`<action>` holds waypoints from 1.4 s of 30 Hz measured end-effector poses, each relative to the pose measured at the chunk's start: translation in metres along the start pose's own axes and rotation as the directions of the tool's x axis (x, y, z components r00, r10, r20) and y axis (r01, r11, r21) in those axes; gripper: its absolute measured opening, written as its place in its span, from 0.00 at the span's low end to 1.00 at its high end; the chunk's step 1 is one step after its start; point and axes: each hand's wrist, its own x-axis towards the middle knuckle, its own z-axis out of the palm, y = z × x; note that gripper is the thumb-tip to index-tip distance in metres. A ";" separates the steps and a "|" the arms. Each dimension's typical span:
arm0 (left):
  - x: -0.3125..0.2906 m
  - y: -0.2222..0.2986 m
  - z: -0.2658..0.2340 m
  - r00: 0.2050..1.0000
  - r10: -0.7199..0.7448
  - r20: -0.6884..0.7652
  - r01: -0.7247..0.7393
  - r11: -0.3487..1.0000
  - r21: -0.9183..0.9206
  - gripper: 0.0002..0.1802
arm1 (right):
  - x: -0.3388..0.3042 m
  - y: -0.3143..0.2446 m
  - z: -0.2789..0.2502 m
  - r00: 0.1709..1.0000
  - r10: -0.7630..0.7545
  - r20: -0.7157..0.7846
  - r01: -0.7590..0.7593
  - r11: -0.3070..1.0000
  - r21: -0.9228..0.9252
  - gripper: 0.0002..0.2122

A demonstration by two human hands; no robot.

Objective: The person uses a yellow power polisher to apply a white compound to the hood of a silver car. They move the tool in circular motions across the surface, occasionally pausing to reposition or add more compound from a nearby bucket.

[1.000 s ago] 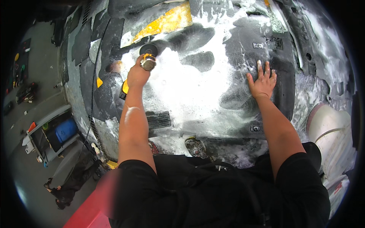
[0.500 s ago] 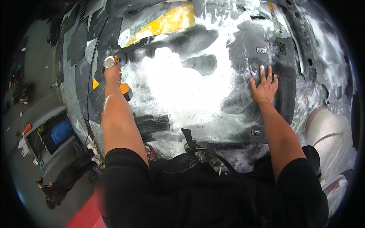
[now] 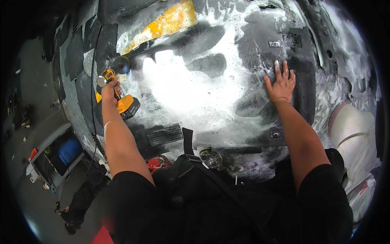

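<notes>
My left hand is wrapped around the grip of a yellow and black cordless drill. A round brush-like head on the drill meets the surface at the left edge of white foam; its bristles are too blurred to make out. The drill's battery points back toward me. Under the foam lies a large dark grey panel with wet streaks. On its right part my right hand rests flat, fingers spread, some tips whitened by suds, holding nothing.
A yellow patch shows beyond the foam. A black cable runs along the left. At lower left stand a cart with a blue container and a person in dark clothes. A pale rounded cover is at right.
The drill has turned in my left hand's grip, so its side and battery show more. The whole view has shifted slightly. My right hand keeps its place on the panel.
</notes>
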 end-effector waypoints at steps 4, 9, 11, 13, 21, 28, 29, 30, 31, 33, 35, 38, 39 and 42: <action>-0.011 0.022 0.031 0.997 0.043 0.066 -0.043 0.999 0.002 0.12 | 0.000 0.000 0.001 1.000 0.011 0.006 -0.011 1.000 0.029 0.37; -0.051 0.027 0.099 0.964 0.160 0.212 -0.156 0.987 -0.035 0.12 | 0.001 -0.002 -0.003 1.000 0.010 0.017 -0.011 1.000 0.030 0.37; -0.071 0.041 0.154 0.963 0.254 0.091 -0.251 0.967 -0.043 0.12 | 0.000 -0.004 -0.005 1.000 0.012 0.028 -0.012 1.000 0.020 0.37; -0.069 0.064 0.183 0.959 0.233 0.160 -0.236 0.972 0.000 0.12 | 0.002 -0.003 -0.005 0.999 0.017 0.037 -0.018 1.000 0.003 0.37; -0.103 0.088 0.204 0.918 0.269 0.291 -0.389 0.755 0.529 0.20 | 0.000 -0.003 -0.006 1.000 0.003 0.028 -0.005 0.998 0.056 0.36; -0.036 0.064 0.075 0.970 0.055 0.235 -0.178 0.821 0.542 0.16 | -0.001 -0.003 -0.006 0.998 0.012 0.056 -0.014 0.999 0.039 0.36; -0.043 0.050 0.081 0.974 0.155 0.166 -0.223 0.784 0.579 0.17 | 0.000 0.000 -0.005 0.999 0.013 0.046 -0.015 0.999 0.039 0.36; -0.048 0.032 0.089 0.962 0.256 0.097 -0.260 0.744 0.616 0.18 | 0.000 0.002 -0.004 0.999 0.010 0.033 -0.011 0.999 0.037 0.36; -0.031 0.011 0.075 0.937 0.340 0.087 -0.302 0.655 0.693 0.24 | 0.001 -0.003 -0.005 0.999 0.002 0.044 -0.003 0.999 0.033 0.36; -0.014 -0.019 0.076 0.892 0.449 0.061 -0.322 0.534 0.782 0.35 | 0.001 -0.002 0.001 1.000 -0.011 -0.005 0.011 0.998 0.058 0.36; -0.040 -0.014 0.122 0.914 0.406 0.024 -0.235 0.478 0.846 0.45 | 0.001 0.007 0.005 1.000 0.009 -0.025 -0.008 0.999 0.042 0.36; -0.056 -0.003 0.132 0.946 0.318 0.063 -0.181 0.356 0.917 0.46 | -0.001 0.005 0.001 1.000 -0.006 -0.009 0.006 1.000 0.030 0.36; -0.044 -0.012 0.114 0.853 0.506 0.126 -0.298 0.275 0.914 0.35 | 0.001 0.001 0.003 1.000 -0.013 -0.013 0.014 0.999 0.038 0.36; -0.033 -0.001 0.084 0.996 -0.023 0.090 -0.047 0.708 0.704 0.21 | 0.001 0.000 0.002 1.000 -0.007 -0.008 0.007 1.000 0.027 0.36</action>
